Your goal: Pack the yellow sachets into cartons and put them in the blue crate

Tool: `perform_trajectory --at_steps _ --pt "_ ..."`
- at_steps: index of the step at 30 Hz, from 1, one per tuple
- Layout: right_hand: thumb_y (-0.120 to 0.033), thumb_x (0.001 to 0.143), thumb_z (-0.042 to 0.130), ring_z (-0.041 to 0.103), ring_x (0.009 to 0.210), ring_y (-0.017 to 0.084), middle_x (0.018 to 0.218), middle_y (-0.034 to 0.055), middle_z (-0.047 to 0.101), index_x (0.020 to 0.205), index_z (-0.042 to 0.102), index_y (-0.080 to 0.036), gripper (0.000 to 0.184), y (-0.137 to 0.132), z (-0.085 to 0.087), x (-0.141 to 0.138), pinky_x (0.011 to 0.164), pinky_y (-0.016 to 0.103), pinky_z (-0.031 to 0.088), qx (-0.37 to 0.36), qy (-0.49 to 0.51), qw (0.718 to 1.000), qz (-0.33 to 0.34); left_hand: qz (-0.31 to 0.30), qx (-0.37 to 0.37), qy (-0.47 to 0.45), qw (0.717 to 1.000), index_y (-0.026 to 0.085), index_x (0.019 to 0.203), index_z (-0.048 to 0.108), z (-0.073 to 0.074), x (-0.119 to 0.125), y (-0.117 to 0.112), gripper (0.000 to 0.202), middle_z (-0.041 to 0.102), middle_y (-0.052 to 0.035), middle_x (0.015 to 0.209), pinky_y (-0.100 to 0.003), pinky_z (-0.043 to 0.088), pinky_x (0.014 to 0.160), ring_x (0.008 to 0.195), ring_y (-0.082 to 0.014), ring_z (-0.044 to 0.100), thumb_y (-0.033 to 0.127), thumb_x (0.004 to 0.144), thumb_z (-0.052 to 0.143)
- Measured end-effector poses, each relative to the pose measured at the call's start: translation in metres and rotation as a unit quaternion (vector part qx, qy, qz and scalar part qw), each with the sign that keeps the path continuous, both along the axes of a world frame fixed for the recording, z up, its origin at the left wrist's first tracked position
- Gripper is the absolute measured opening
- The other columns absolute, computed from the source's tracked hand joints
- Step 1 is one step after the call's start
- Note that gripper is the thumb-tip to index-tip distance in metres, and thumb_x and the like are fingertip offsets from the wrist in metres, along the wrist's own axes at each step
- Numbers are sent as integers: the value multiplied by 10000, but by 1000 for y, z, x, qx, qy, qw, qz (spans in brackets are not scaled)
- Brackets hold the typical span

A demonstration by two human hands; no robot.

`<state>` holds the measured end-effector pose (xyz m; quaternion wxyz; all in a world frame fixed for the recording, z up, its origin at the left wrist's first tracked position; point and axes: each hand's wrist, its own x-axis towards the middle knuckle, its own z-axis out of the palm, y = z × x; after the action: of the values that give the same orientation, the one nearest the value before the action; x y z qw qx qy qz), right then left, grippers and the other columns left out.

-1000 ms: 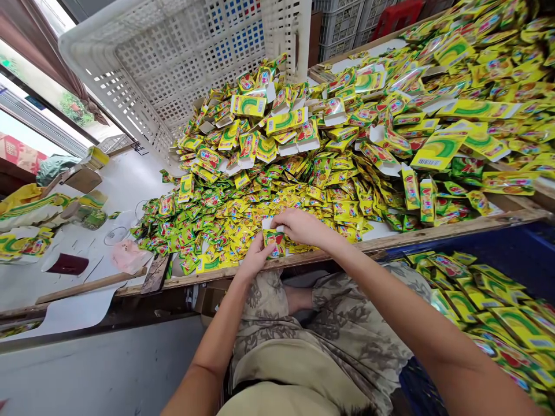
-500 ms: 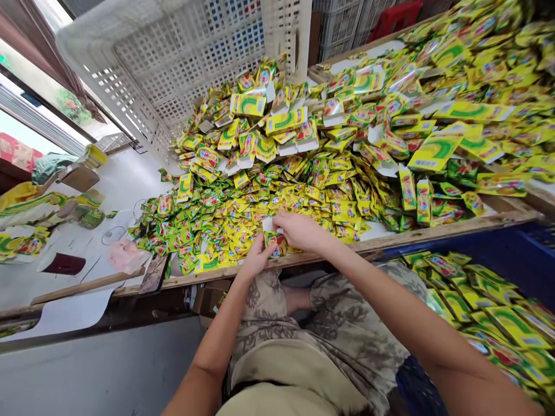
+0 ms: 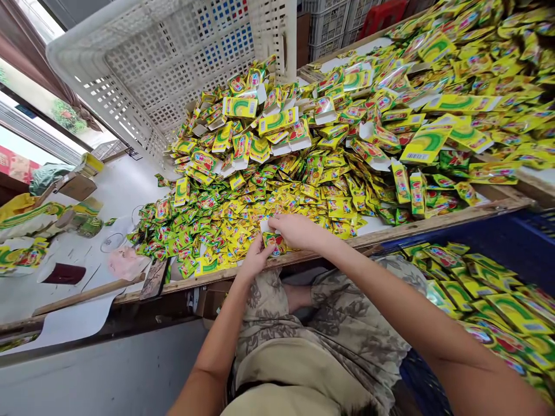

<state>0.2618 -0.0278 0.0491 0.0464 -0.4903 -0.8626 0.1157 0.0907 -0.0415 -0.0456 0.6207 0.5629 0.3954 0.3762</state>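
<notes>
A small yellow and green carton (image 3: 273, 241) is held upright at the near edge of the table between both hands. My left hand (image 3: 255, 258) grips its lower side with closed fingers. My right hand (image 3: 296, 230) is closed over its top, at the white flap. Just behind the hands lies a wide heap of small yellow and green sachets (image 3: 243, 214). Further back, several folded cartons (image 3: 277, 124) of the same colours are piled up.
A white plastic crate (image 3: 143, 63) lies tipped at the back left. A blue crate (image 3: 515, 254) at my right holds flat cartons. A wooden rail (image 3: 433, 226) edges the table. At the left lie a pink bag (image 3: 124, 261), a dark red card and boxes.
The hands stay on the carton in the same place; my right fingers have shifted a little at its top. The view has moved slightly.
</notes>
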Motion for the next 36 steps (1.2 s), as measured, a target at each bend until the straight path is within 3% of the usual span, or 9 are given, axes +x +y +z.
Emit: perform_trajectory --at_steps 6,11,14,16,19,21,24,30,36 --pt "-168 751 590 647 779 244 822 117 692 926 636 -172 180 9 4 3 588 262 369 -55 3 998 43 48 53 8 997 188 1087 560 0 8 0 445 622 -58 1052 -301 441 875 938 -179 573 376 714 712" --pt "-104 785 501 647 828 219 905 109 694 974 616 -174 232 -1 -13 9 672 276 428 -35 152 987 -39 82 51 3 995 185 1067 576 -3 11 3 448 638 -50 1006 -302 448 860 917 -177 583 361 687 736" --pt "-104 797 473 634 704 135 1008 77 671 1030 564 -178 261 -6 -35 14 643 249 460 -32 360 924 -129 94 31 -4 995 178 1052 597 0 10 5 472 653 -56 1015 -300 457 837 907 -183 593 364 651 762" --pt "-186 813 490 575 533 92 882 34 659 983 542 -181 177 -7 -48 13 508 220 446 -121 460 863 -168 91 21 0 996 171 1040 609 3 9 6 494 668 -54 984 -300 462 822 877 -183 599 359 618 785" --pt "-230 791 519 515 438 70 721 -26 582 873 506 -189 92 -3 -56 8 371 182 376 -259 535 781 -190 74 8 -5 997 176 1058 615 6 10 6 493 671 -54 1025 -307 449 877 919 -184 599 360 632 783" --pt "-192 740 559 511 439 63 711 -41 556 844 487 -191 127 1 -55 5 353 170 365 -292 547 760 -194 66 -22 -49 996 181 1060 623 8 11 6 457 658 -61 1097 -318 427 939 1008 -197 587 433 693 726" --pt "-136 685 570 464 407 55 628 -68 517 803 469 -188 163 8 -51 3 356 172 359 -310 535 765 -181 58 -97 -146 983 167 1037 638 11 11 8 467 660 -75 1109 -349 429 962 1072 -226 579 530 743 642" --pt "-149 693 535 390 406 61 557 -88 464 807 488 -181 128 14 -58 4 400 183 312 -269 542 787 -118 35 -186 -132 973 156 973 651 25 4 27 420 698 -54 944 -367 484 885 903 -208 645 305 607 793" --pt "-249 834 532 536 689 131 750 23 608 841 645 -157 146 5 -64 17 634 236 399 -33 457 888 -26 121 23 -9 992 168 791 664 23 -2 28 236 700 -42 861 -364 492 873 851 -175 649 333 653 762"
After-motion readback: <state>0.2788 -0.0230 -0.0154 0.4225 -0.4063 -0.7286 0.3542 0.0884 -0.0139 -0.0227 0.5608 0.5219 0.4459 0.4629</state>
